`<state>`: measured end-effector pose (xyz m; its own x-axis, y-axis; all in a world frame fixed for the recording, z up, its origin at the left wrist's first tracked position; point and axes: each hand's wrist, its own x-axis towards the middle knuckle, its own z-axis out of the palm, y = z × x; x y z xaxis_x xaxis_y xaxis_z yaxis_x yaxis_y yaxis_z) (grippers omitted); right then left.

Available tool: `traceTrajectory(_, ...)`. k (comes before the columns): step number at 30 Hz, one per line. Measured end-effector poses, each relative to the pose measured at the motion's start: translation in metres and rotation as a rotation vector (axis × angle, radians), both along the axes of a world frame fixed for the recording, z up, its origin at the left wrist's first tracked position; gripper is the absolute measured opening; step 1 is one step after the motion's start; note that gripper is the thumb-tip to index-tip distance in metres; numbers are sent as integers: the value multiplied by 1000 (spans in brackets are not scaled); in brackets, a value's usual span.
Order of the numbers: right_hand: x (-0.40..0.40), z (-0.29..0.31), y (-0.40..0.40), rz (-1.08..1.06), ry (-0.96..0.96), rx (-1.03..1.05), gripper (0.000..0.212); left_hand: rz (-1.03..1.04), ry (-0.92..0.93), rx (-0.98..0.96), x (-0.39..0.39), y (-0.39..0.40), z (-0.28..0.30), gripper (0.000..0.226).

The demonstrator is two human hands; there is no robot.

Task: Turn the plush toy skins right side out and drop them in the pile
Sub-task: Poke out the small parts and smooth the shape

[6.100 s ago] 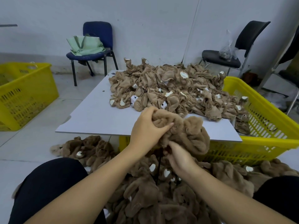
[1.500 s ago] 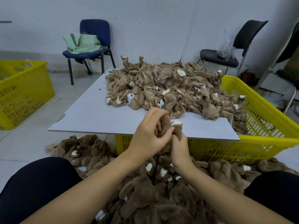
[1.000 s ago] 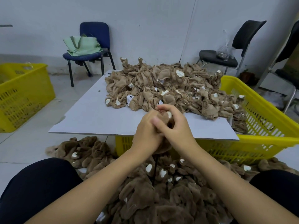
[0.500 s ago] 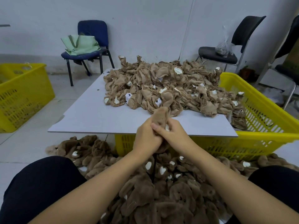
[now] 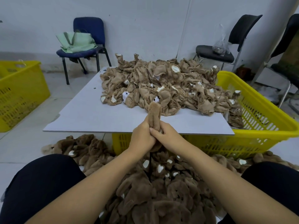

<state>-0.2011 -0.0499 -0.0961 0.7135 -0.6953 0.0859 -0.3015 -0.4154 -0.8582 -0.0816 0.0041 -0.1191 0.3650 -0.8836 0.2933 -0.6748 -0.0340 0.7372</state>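
**Both hands clasp one plush skin at the board's near edge**

Head view: the left hand [image 5: 141, 137] and right hand [image 5: 168, 137] meet just at the near edge of the white board [image 5: 90, 117], fingers curled round a brown plush skin [image 5: 155, 116]. A furry limb of it stands upright above the knuckles; the rest is bunched inside the two grips. Behind it, the heap of inside-out skins [image 5: 165, 84] fills the board's far half and right side, spilling over the right edge into the yellow basket [image 5: 262, 113] under the board. The board's left half and near left corner are bare. Below the arms, the pile of furry skins [image 5: 161, 194] covers the floor between the person's knees and spreads left beneath the board's near edge. A second yellow basket [image 5: 19, 94] stands well apart on the left. At the wall, a blue chair [image 5: 87, 39] carries a green bag [image 5: 76, 42]; its print is too small to read. A black chair [image 5: 226, 44] holds a clear plastic bag [image 5: 220, 44].
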Motion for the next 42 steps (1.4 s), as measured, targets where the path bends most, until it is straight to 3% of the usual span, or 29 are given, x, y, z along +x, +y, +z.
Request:
traceTrajectory(4, 4, 25, 5, -48, -27, -28, 14, -23, -105, -213, -6, 9, 10, 18)
traceTrajectory(8, 7, 49, 11, 44, -168, -101, 60, 29, -224, -593, -11, 9, 15, 13)
traceTrajectory(9, 6, 50, 13, 82, -184, -118, 76, 40, -199, -598, -12, 9, 12, 16)
traceTrajectory(11, 4, 44, 13, 109, -185, -105, 91, 108, -135, -488, -15, 9, 1, 49)
traceTrajectory(13, 5, 28, 11, 91, -162, -56, 86, 126, -201, -401, -18, 12, -19, 72)
traceTrajectory(16, 5, 10, 8, 81, -22, 2, 58, 7, -180, -240, -17, 19, -32, 51)
traceTrajectory(19, 4, 11, 4, 10, -26, 89, 46, -22, -92, -118, -17, 15, -18, 51)
traceTrajectory(22, 5, 20, 4, -74, -153, 177, 42, -90, -166, -162, -15, 15, -6, 49)
traceTrajectory(27, 11, 36, 16, -104, -416, 197, 25, -75, 18, -136, -16, 13, 21, 44)
traceTrajectory(30, 11, 57, 13, -119, -641, 243, 26, -94, -28, -251, -18, 12, 50, 43)
traceTrajectory(33, 4, 72, 1, -177, -766, 308, 27, -118, -203, -296, -10, 10, 73, 53)
traceTrajectory(35, 2, 66, 0, -258, -669, 365, 28, -116, -250, -170, -3, 10, 74, 45)
traceTrajectory(38, 6, 45, 0, -359, -465, 486, 31, -133, -104, -21, 0, 14, 59, 29)
traceTrajectory(42, 11, 43, -3, -380, -459, 591, 32, -124, -85, -139, 3, 17, 50, 27)
